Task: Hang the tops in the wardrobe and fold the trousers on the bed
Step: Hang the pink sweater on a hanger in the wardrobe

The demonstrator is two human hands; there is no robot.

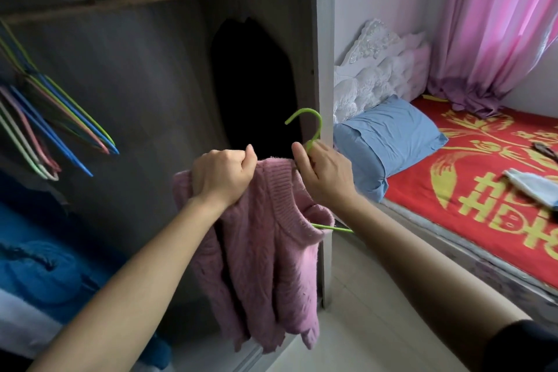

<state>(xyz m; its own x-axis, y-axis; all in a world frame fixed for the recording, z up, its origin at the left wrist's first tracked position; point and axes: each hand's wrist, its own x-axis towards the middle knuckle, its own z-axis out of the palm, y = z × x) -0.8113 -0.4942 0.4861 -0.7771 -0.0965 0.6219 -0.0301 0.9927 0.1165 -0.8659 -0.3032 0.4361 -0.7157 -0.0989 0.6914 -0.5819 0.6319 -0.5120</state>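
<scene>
A pink knitted sweater (265, 254) hangs in front of the open wardrobe, partly threaded on a green hanger (312, 127). My left hand (223, 177) grips the sweater's shoulder at the collar. My right hand (324, 174) holds the hanger just below its hook, and one green arm of the hanger sticks out of the neck opening. The wardrobe rail (120, 0) runs across the top left. On the bed (471, 190) lies a light blue garment (531, 187) at the right edge.
Several empty coloured hangers (60, 124) hang at the left of the rail. A black garment (253, 90) hangs at the wardrobe's right side. Blue bedding (39, 269) fills the bottom left. A blue pillow (386, 142), white pillows and a pink curtain (495, 24) stand by the bed.
</scene>
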